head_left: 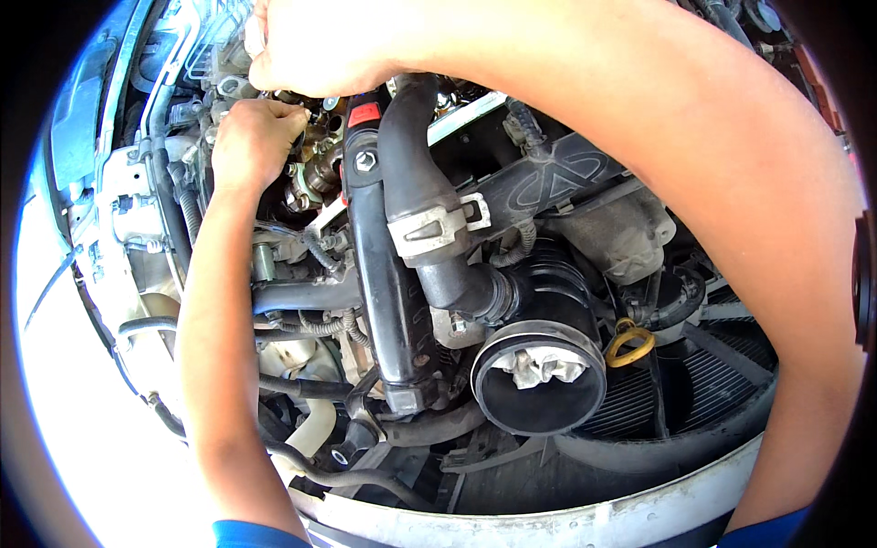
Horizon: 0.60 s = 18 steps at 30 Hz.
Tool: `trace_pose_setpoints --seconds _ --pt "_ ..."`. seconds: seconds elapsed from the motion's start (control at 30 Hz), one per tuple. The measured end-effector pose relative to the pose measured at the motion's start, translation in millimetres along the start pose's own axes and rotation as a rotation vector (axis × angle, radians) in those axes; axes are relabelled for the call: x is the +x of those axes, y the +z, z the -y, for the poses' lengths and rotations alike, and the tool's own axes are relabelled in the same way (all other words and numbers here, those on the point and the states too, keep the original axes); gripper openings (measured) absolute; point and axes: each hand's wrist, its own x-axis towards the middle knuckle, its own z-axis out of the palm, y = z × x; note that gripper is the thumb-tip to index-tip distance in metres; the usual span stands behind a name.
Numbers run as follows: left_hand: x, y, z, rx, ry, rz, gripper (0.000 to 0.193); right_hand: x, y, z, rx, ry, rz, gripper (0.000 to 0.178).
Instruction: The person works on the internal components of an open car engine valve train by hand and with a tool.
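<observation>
Both my arms reach over an opened car engine. My left hand point(251, 142) is at the uncovered valve gear point(320, 169), with thumb and fingers pinched together at its upper end. What lies between those fingertips is too small to make out. Just above it my right hand point(306, 50) is washed out by bright light. Its fingers look curled in, and whatever they grip is hidden. A black metal bar with a bolt point(365, 162) and a red patch runs down beside the valve gear. Next to it curves a thick black hose point(411, 137) with a metal clamp point(429, 233).
A wide black intake pipe point(539, 416) faces me, with crumpled pale material point(541, 365) stuffed in its mouth. A yellow ring handle point(630, 345) stands to its right, near the radiator fan point(694, 384). The pale front body edge point(548, 516) curves along the bottom.
</observation>
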Motion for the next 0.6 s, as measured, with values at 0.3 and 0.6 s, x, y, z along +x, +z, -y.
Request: trace_pose_setpoints --seconds 0.3,0.6 --pt "-0.3 -1.1 0.5 0.026 0.014 -0.003 0.031 -5.0 -4.1 -4.5 0.173 -0.03 -0.018 0.03" --pt "-5.3 -4.9 -3.5 0.049 -0.004 -0.041 0.032 -5.9 -20.2 -0.4 -0.063 -0.169 0.152 0.025"
